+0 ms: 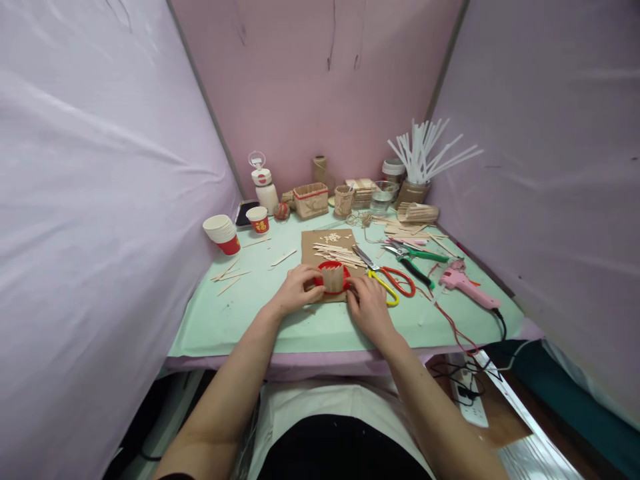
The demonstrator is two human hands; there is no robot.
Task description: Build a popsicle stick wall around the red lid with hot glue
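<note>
A small red piece, perhaps a paper cup, with a row of short wooden sticks (333,279) along its near face sits on a brown cardboard sheet (309,241). My left hand (299,288) grips its left side, fingers and thumb closed at the edge. On the opposite side, my right hand (369,303) holds the rim with bent fingers. Just behind lie loose wooden sticks (340,255) and a little heap of tiny cut pieces (332,237). Scissors (395,280) with red and yellow handles rest close to my right hand.
Green-handled pruners (415,263) and a pink glue gun (467,287) with its cord lie at the right. Stacked paper cups (223,235) stand at the left. Along the back are a white bottle (266,193), a stick basket (311,201), a water bowl (383,199) and white glue sticks (420,153).
</note>
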